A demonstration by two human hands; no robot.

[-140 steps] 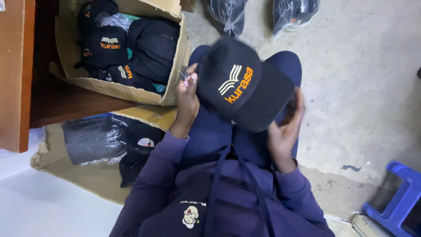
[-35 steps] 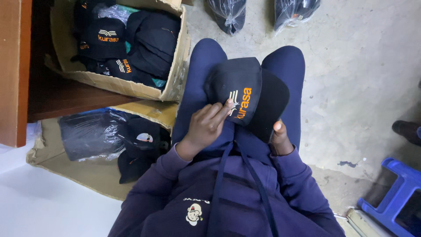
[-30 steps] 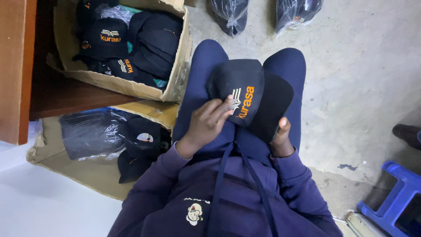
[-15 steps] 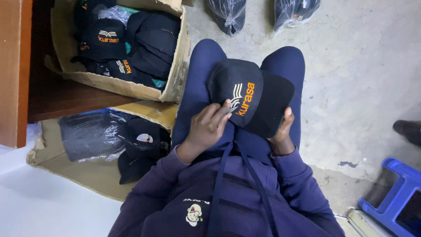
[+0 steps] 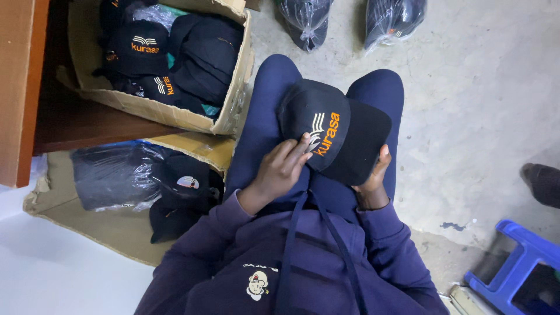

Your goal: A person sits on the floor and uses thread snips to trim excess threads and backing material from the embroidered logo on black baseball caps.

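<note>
A black cap (image 5: 332, 131) with white and orange embroidery on its front rests on my lap, over my dark blue trousers. My right hand (image 5: 373, 178) holds the cap from beneath its brim, with the thumb on the brim's edge. My left hand (image 5: 283, 169) lies on the front of the cap, its fingertips touching the embroidery. Both arms are in purple sleeves.
A cardboard box (image 5: 233, 99) with several black caps stands at my upper left, beside a wooden panel (image 5: 20, 87). Bagged caps (image 5: 116, 175) and a loose cap (image 5: 184, 186) lie on flattened cardboard. Two plastic-wrapped bundles (image 5: 306, 20) sit ahead. A blue stool (image 5: 525, 268) and someone's dark shoe (image 5: 542, 181) are at right.
The cap has come down from in front of me onto my lap. My left hand moved onto its front, and its fingers shift slightly over the embroidery. The shoe at right moved a little.
</note>
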